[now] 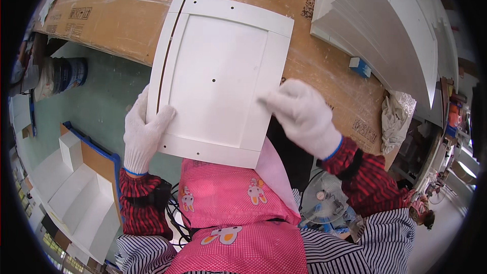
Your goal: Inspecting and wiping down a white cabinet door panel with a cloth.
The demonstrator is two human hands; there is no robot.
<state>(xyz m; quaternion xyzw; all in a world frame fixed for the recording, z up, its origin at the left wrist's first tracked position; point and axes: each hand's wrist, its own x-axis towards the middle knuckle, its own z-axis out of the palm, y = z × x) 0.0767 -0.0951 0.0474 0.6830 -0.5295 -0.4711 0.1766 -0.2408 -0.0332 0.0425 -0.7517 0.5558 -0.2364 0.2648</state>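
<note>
A white framed panel with a recessed middle is tilted up in front of me, its far part over the cardboard-covered table. A dark slot runs down its left side, and small dark holes dot its middle and its ends. My left hand, in a white knit glove, grips the panel's lower left edge with the thumb on its face. At the right side of the panel is my right hand, also gloved, with its fingers pinched together over the frame. What those fingers hold, if anything, cannot be made out.
Brown printed cardboard covers the table. White panels are stacked at the far right, with a small blue-and-white block and a crumpled pale cloth nearby. A fan stands lower right; white cabinet parts lie lower left.
</note>
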